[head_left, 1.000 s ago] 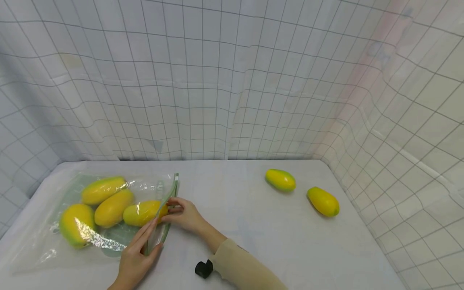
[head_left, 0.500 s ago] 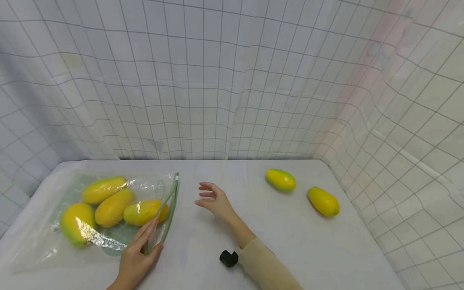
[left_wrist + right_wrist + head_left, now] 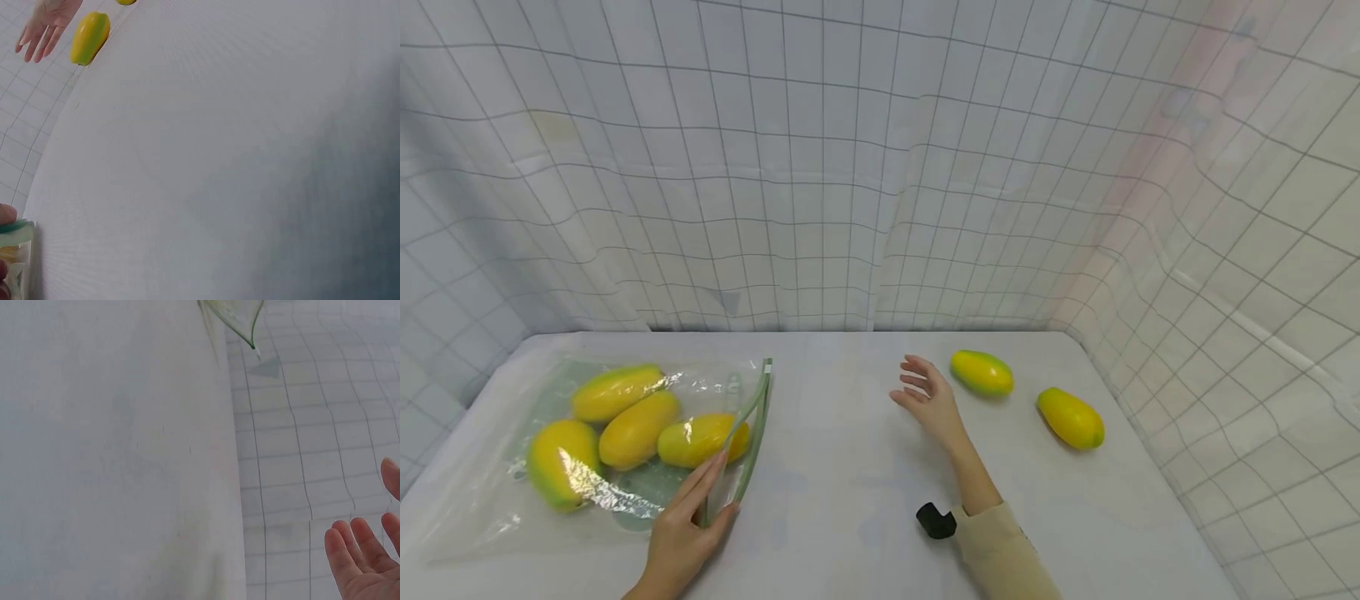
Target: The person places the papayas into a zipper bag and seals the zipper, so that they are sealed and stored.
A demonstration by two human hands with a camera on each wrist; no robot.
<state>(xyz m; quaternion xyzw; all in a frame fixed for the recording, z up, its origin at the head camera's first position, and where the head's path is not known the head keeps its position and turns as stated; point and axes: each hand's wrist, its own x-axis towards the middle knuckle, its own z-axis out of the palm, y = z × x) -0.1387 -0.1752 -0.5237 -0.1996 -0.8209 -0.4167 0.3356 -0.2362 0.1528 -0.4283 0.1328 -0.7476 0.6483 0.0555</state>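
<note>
A clear zip bag with a green-edged mouth lies on the left of the table in the head view. Several yellow-green mangoes are inside, one lying just within the mouth. My left hand holds the bag's mouth, fingers on the upper edge and thumb at the lower edge, which stand apart. My right hand is over the table with spread, slightly bent fingers and nothing in them. Just right of it lies a loose mango; another mango lies farther right.
A white-covered table carries everything. White grid-patterned curtains stand behind it and at both sides. A small black device sits at my right wrist by the beige sleeve.
My right hand has left the mango in the bag's mouth and moved right across the table, close to the loose mangoes. The left hand and bag have stayed in place.
</note>
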